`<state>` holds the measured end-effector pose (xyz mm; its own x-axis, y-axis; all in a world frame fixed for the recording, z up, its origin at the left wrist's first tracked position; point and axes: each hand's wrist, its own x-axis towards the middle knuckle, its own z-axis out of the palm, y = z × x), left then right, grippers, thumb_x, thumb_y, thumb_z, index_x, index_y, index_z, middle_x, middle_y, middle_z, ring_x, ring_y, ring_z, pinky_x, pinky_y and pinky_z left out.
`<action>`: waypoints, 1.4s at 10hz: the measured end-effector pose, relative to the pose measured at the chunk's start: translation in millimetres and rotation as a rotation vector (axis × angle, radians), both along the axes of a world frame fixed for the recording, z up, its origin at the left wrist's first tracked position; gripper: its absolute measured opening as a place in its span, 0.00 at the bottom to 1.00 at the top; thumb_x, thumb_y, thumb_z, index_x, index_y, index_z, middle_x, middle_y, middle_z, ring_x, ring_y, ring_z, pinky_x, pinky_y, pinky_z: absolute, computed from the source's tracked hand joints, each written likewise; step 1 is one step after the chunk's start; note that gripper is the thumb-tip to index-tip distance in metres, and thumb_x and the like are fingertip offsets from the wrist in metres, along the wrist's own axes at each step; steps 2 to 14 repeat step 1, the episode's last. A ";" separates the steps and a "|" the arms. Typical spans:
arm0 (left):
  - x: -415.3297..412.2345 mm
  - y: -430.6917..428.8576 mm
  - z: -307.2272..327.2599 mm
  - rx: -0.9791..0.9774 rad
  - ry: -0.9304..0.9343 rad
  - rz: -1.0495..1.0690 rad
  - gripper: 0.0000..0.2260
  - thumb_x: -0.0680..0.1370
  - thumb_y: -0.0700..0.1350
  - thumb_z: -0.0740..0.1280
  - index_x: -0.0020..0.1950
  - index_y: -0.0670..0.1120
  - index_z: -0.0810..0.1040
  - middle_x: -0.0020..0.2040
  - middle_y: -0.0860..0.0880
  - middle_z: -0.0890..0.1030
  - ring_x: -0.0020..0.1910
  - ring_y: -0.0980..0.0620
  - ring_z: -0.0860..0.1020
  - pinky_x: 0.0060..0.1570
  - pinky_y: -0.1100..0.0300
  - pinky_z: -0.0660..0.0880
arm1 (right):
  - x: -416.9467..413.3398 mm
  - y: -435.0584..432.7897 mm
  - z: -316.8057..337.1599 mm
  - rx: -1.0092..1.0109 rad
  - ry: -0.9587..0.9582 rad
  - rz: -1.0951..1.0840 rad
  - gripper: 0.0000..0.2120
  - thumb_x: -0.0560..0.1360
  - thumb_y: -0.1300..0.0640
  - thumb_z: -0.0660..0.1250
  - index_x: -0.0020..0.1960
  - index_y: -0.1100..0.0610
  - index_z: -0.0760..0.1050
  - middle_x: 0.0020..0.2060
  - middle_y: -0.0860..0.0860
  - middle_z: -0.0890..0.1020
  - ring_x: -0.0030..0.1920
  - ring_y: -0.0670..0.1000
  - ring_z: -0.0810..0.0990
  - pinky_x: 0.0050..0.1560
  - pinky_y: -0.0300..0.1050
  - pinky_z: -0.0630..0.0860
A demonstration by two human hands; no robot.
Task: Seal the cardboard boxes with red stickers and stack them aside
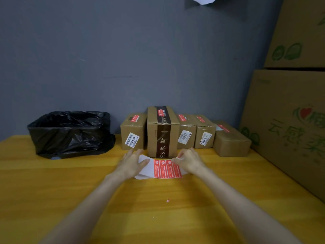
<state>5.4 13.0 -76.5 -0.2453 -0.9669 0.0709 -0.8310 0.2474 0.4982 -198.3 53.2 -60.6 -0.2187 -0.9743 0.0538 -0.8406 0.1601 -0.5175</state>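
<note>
Head view: 5 cardboard boxes (153, 136) stand in a row against the wall, each with a red sticker on top. Just in front of them, above the yellow table (70, 191), both hands hold the sticker sheet (165, 169). The left hand (132, 163) grips its white end and the right hand (189, 162) pinches its red end. A black bin bag (70, 132) sits at the left.

left hand (133, 164) holds sticker sheet (164, 169) — right hand (189, 162) pinches edge
</note>
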 end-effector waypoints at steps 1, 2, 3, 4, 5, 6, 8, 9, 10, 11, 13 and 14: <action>2.8 0.4 4.4 0.039 -0.010 -0.023 0.28 0.80 0.57 0.56 0.76 0.47 0.55 0.77 0.45 0.53 0.76 0.45 0.52 0.73 0.48 0.54 | -2.4 1.3 13.6 -0.003 -0.023 -0.018 0.17 0.76 0.49 0.65 0.60 0.58 0.71 0.63 0.56 0.70 0.62 0.55 0.70 0.60 0.48 0.70; 2.8 0.4 4.4 0.039 -0.010 -0.023 0.28 0.80 0.57 0.56 0.76 0.47 0.55 0.77 0.45 0.53 0.76 0.45 0.52 0.73 0.48 0.54 | -2.4 1.3 13.6 -0.003 -0.023 -0.018 0.17 0.76 0.49 0.65 0.60 0.58 0.71 0.63 0.56 0.70 0.62 0.55 0.70 0.60 0.48 0.70; 2.8 0.4 4.4 0.039 -0.010 -0.023 0.28 0.80 0.57 0.56 0.76 0.47 0.55 0.77 0.45 0.53 0.76 0.45 0.52 0.73 0.48 0.54 | -2.4 1.3 13.6 -0.003 -0.023 -0.018 0.17 0.76 0.49 0.65 0.60 0.58 0.71 0.63 0.56 0.70 0.62 0.55 0.70 0.60 0.48 0.70; 2.8 0.4 4.4 0.039 -0.010 -0.023 0.28 0.80 0.57 0.56 0.76 0.47 0.55 0.77 0.45 0.53 0.76 0.45 0.52 0.73 0.48 0.54 | -2.4 1.3 13.6 -0.003 -0.023 -0.018 0.17 0.76 0.49 0.65 0.60 0.58 0.71 0.63 0.56 0.70 0.62 0.55 0.70 0.60 0.48 0.70; 2.8 0.4 4.4 0.039 -0.010 -0.023 0.28 0.80 0.57 0.56 0.76 0.47 0.55 0.77 0.45 0.53 0.76 0.45 0.52 0.73 0.48 0.54 | -2.4 1.3 13.6 -0.003 -0.023 -0.018 0.17 0.76 0.49 0.65 0.60 0.58 0.71 0.63 0.56 0.70 0.62 0.55 0.70 0.60 0.48 0.70; 2.8 0.4 4.4 0.039 -0.010 -0.023 0.28 0.80 0.57 0.56 0.76 0.47 0.55 0.77 0.45 0.53 0.76 0.45 0.52 0.73 0.48 0.54 | -2.4 1.3 13.6 -0.003 -0.023 -0.018 0.17 0.76 0.49 0.65 0.60 0.58 0.71 0.63 0.56 0.70 0.62 0.55 0.70 0.60 0.48 0.70; 2.8 0.4 4.4 0.039 -0.010 -0.023 0.28 0.80 0.57 0.56 0.76 0.47 0.55 0.77 0.45 0.53 0.76 0.45 0.52 0.73 0.48 0.54 | -2.4 1.3 13.6 -0.003 -0.023 -0.018 0.17 0.76 0.49 0.65 0.60 0.58 0.71 0.63 0.56 0.70 0.62 0.55 0.70 0.60 0.48 0.70; 2.8 0.4 4.4 0.039 -0.010 -0.023 0.28 0.80 0.57 0.56 0.76 0.47 0.55 0.77 0.45 0.53 0.76 0.45 0.52 0.73 0.48 0.54 | -2.4 1.3 13.6 -0.003 -0.023 -0.018 0.17 0.76 0.49 0.65 0.60 0.58 0.71 0.63 0.56 0.70 0.62 0.55 0.70 0.60 0.48 0.70; 2.8 0.4 4.4 0.039 -0.010 -0.023 0.28 0.80 0.57 0.56 0.76 0.47 0.55 0.77 0.45 0.53 0.76 0.45 0.52 0.73 0.48 0.54 | -2.4 1.3 13.6 -0.003 -0.023 -0.018 0.17 0.76 0.49 0.65 0.60 0.58 0.71 0.63 0.56 0.70 0.62 0.55 0.70 0.60 0.48 0.70; 2.8 0.4 4.4 0.039 -0.010 -0.023 0.28 0.80 0.57 0.56 0.76 0.47 0.55 0.77 0.45 0.53 0.76 0.45 0.52 0.73 0.48 0.54 | -2.4 1.3 13.6 -0.003 -0.023 -0.018 0.17 0.76 0.49 0.65 0.60 0.58 0.71 0.63 0.56 0.70 0.62 0.55 0.70 0.60 0.48 0.70; 2.8 0.4 4.4 0.039 -0.010 -0.023 0.28 0.80 0.57 0.56 0.76 0.47 0.55 0.77 0.45 0.53 0.76 0.45 0.52 0.73 0.48 0.54 | -2.4 1.3 13.6 -0.003 -0.023 -0.018 0.17 0.76 0.49 0.65 0.60 0.58 0.71 0.63 0.56 0.70 0.62 0.55 0.70 0.60 0.48 0.70; 2.8 0.4 4.4 0.039 -0.010 -0.023 0.28 0.80 0.57 0.56 0.76 0.47 0.55 0.77 0.45 0.53 0.76 0.45 0.52 0.73 0.48 0.54 | -2.4 1.3 13.6 -0.003 -0.023 -0.018 0.17 0.76 0.49 0.65 0.60 0.58 0.71 0.63 0.56 0.70 0.62 0.55 0.70 0.60 0.48 0.70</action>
